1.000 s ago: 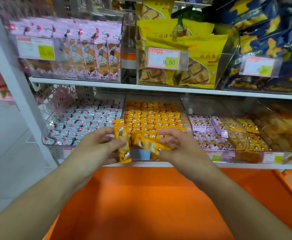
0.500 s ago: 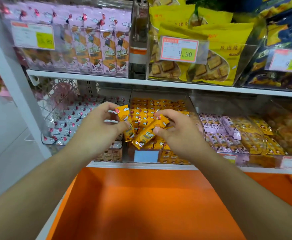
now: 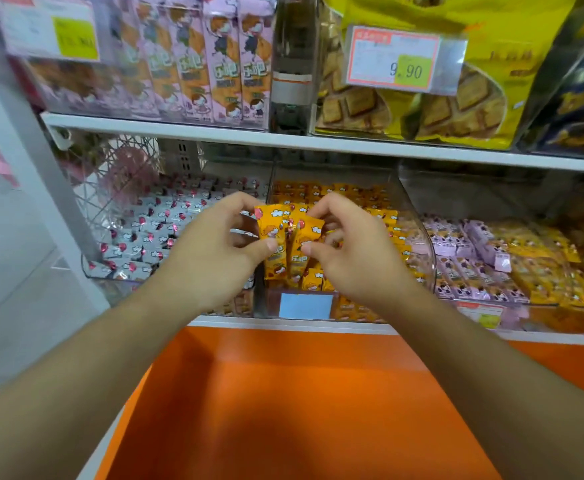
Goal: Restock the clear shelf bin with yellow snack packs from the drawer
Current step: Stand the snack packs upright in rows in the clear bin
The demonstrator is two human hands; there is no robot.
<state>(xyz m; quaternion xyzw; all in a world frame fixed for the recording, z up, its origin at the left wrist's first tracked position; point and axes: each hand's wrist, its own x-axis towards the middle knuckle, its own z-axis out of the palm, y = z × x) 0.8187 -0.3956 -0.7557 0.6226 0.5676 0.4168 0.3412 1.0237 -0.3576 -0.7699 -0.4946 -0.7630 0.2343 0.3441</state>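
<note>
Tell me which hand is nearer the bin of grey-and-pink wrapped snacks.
Left. The left hand hovers at that bin of grey-and-pink wrapped snacks, over its right edge, pinching a yellow snack pack. The right hand is farther right, over the clear shelf bin of yellow packs.

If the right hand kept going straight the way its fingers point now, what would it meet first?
The right hand points forward and slightly left, pinching a yellow snack pack. Pushed on, it would probably meet the pile of yellow packs inside the clear bin first; depth is hard to judge here.
</note>
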